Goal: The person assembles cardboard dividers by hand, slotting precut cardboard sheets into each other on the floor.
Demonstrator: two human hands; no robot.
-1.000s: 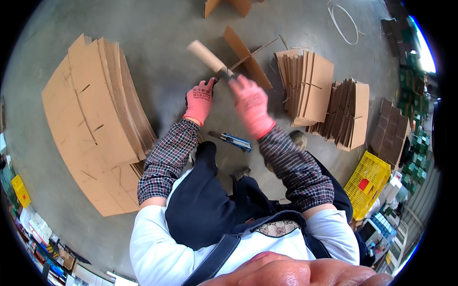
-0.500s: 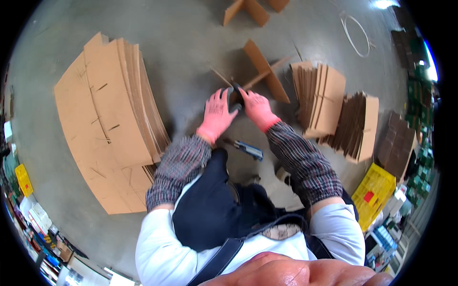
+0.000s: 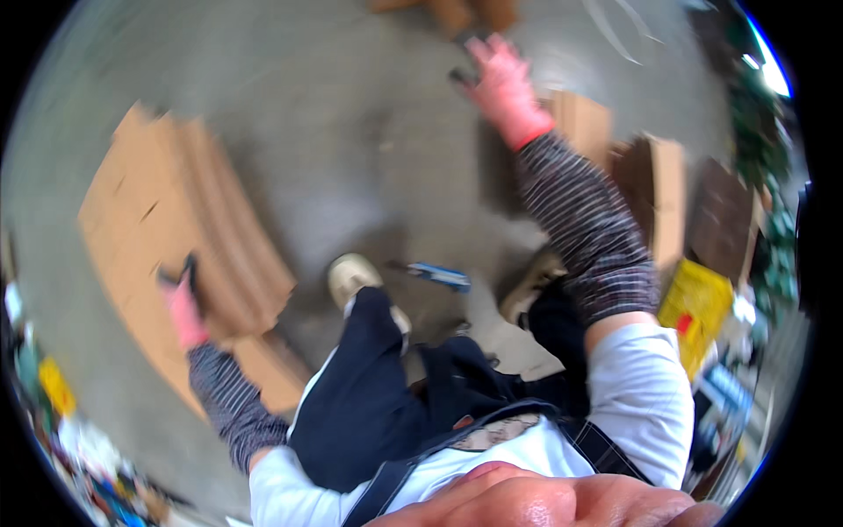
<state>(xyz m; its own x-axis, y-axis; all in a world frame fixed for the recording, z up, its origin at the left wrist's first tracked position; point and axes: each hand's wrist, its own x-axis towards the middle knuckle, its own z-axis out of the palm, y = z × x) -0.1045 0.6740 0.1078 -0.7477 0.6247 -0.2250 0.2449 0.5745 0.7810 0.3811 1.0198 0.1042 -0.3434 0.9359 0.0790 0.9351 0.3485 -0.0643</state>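
On the concrete floor to the person's left lies a fanned stack of flattened cardboard sheets, and the left hand, in a pink glove, rests on its near edge, blur hiding whether the grip is closed on a sheet. Reaching far forward, the right hand has its grip spread wide by folded cardboard pieces, apparently holding nothing. Between the shoes, within easy reach, lies a blue utility knife; more cardboard bundles stand on the right.

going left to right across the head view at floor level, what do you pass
left hand in a pink glove → fanned stack of flat brown cardboard sheets → pale shoe → blue-handled tool on the grey floor → right hand in a pink glove → upright bundle of brown cardboard → yellow plastic crate
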